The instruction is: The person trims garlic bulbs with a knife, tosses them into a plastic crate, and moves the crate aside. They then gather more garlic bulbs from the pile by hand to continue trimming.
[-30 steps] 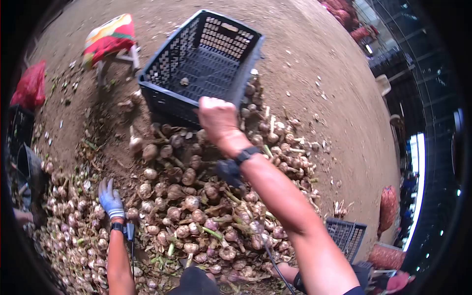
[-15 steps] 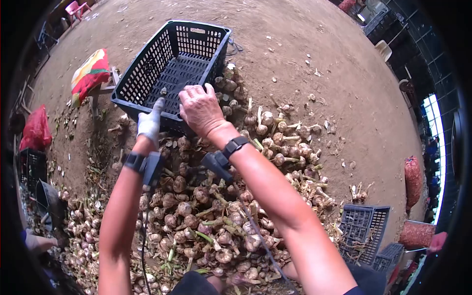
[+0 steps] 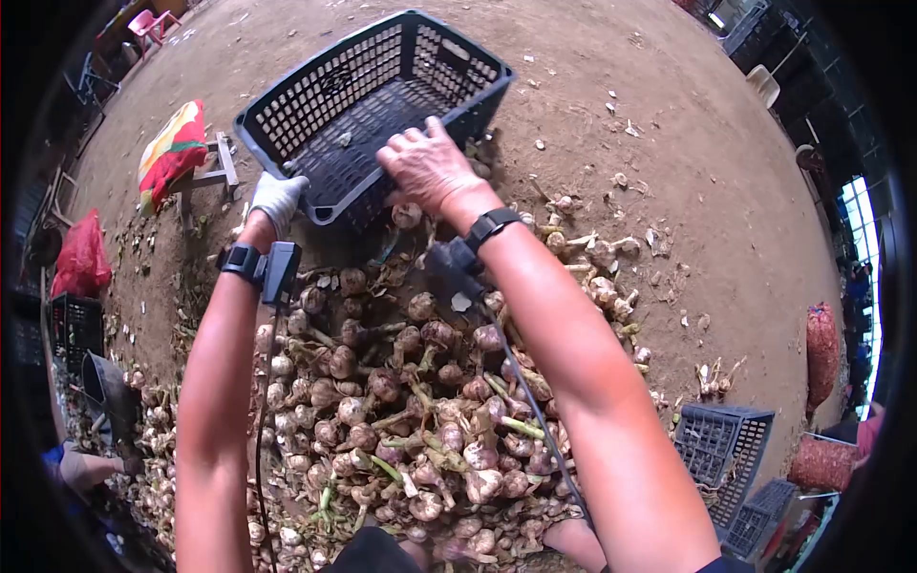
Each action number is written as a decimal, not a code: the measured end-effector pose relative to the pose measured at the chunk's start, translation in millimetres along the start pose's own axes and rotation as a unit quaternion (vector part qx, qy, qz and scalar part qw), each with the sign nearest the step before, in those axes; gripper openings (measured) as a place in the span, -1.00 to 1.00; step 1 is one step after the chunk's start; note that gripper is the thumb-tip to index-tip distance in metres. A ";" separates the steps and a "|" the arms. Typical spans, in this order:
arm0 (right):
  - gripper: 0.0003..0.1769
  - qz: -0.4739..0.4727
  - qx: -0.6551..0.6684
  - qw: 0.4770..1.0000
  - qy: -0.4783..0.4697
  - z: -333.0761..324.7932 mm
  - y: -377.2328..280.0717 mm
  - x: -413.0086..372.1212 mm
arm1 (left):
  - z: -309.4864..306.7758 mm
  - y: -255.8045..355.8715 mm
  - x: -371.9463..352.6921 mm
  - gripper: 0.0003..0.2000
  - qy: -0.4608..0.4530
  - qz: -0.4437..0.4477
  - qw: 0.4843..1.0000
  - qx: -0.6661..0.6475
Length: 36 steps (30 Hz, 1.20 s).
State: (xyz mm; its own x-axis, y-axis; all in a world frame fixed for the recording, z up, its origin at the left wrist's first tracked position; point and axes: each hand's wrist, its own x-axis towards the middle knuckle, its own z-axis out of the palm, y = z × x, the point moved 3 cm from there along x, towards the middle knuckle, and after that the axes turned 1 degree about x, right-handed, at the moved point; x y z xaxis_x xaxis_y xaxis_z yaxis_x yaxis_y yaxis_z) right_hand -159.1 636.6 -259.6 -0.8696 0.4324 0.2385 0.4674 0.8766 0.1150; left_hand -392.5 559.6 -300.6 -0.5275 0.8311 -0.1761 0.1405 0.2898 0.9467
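Note:
A dark plastic crate (image 3: 355,196) with slotted walls is held out in front of me, above the far side of a heap of garlic bulbs (image 3: 384,384). Only a small pale scrap (image 3: 344,139) shows inside it. My left hand (image 3: 277,199), in a whitish glove, is closed on the crate's near left corner, thumb along the rim. My right hand (image 3: 430,170), bare, has its fingers hooked over the near long rim. The crate looks slightly tilted; its underside is hidden.
A stool (image 3: 224,167) with a colourful cloth (image 3: 174,153) stands left, near a red mesh bag (image 3: 81,258). At right are another crate (image 3: 721,449) and a filled mesh sack (image 3: 821,358). Another person's hand (image 3: 91,470) shows at lower left.
The crate has swung clockwise, its far end moving right and away. My left hand has shifted from the near rim to the left corner; my right hand has moved right with the rim.

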 end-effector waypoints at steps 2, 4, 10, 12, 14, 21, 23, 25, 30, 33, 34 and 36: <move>-0.52 -0.001 -0.039 0.998 0.042 15.1 14.1 -9.2 | 5.2 -2.8 13.8 -0.82 -0.056 -0.012 0.997 0.050; -0.83 0.005 -0.019 0.999 0.048 11.5 13.0 -22.6 | 15.1 1.2 9.0 -0.79 -0.123 -0.036 0.989 0.071; -0.92 -0.015 0.059 0.997 0.045 -20.1 -23.0 -102.0 | 32.8 13.1 -28.2 -0.54 -0.261 0.031 0.963 0.049; -0.91 -0.006 0.076 0.997 0.030 -37.9 -43.8 -135.0 | 48.7 29.9 -72.4 -0.49 -0.296 0.050 0.954 0.009; -0.91 0.003 0.097 0.995 0.012 -51.1 -63.2 -168.6 | 62.2 23.1 -100.2 -0.44 -0.324 0.097 0.941 -0.002; -0.87 0.051 0.079 0.996 0.005 -54.3 -68.4 -213.5 | 74.7 10.6 -139.5 -0.22 -0.216 0.080 0.972 0.051; -0.86 0.073 0.081 0.994 0.009 -47.6 -57.5 -212.5 | 70.1 3.5 -148.5 -0.07 -0.129 0.023 0.983 0.129; -0.87 0.102 0.081 0.991 0.010 -45.8 -46.6 -200.6 | 52.3 -28.2 -136.6 -0.08 -0.083 0.114 0.988 0.069; -0.85 0.135 0.069 0.988 0.042 -38.2 -29.9 -169.0 | -88.1 -112.7 -136.9 -0.31 0.101 0.030 0.981 0.161; -0.78 0.193 0.048 0.977 0.078 -30.7 -15.6 -124.8 | -172.7 -174.0 -185.8 -0.33 0.211 -0.010 0.926 0.313; -0.78 0.228 0.041 0.970 0.074 -28.1 -11.3 -107.3 | -199.7 -214.7 -202.8 -0.34 0.239 -0.022 0.907 0.347; -0.78 0.266 0.028 0.960 0.078 -19.0 -6.8 -70.7 | -235.6 -289.2 -239.3 -0.30 0.265 -0.126 0.867 0.403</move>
State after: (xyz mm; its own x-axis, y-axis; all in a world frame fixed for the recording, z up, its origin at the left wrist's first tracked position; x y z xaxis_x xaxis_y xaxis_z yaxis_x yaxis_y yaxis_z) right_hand -97.8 596.1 -259.0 -0.4725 0.7893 0.3920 0.8263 0.5515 -0.1144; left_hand -504.3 165.1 -468.8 -0.9073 0.4204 0.0002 0.3919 0.8455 0.3627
